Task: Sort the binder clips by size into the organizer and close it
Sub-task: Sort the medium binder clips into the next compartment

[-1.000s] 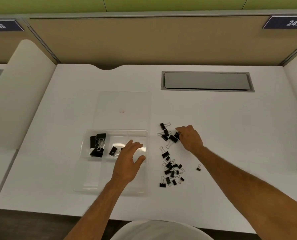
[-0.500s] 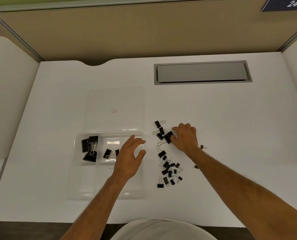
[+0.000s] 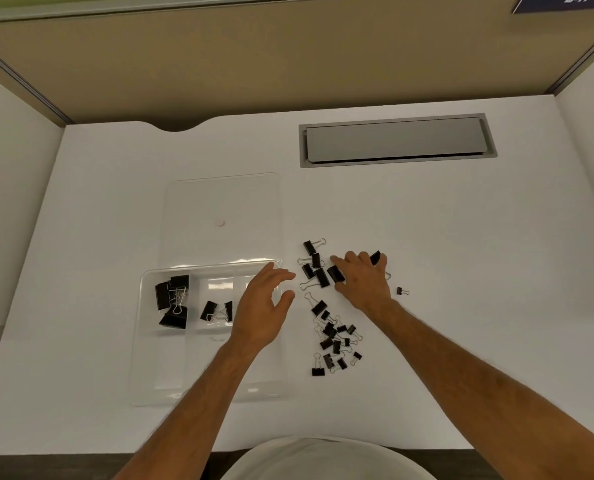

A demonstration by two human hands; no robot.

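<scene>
Black binder clips [image 3: 318, 268] lie on the white desk [image 3: 461, 237], right under the fingertips of the right hand [image 3: 363, 282]. That hand is flat on them with its fingers spread; I cannot tell if it grips one. More small clips [image 3: 335, 341] sit just below its wrist. The left hand [image 3: 262, 306] is over the clear organizer [image 3: 157, 375], fingers apart and empty. Left of those fingers, big clips [image 3: 171, 301] and two medium clips [image 3: 217, 310] rest in separate compartments. The clear lid [image 3: 222, 202] lies beyond the fingers.
</scene>
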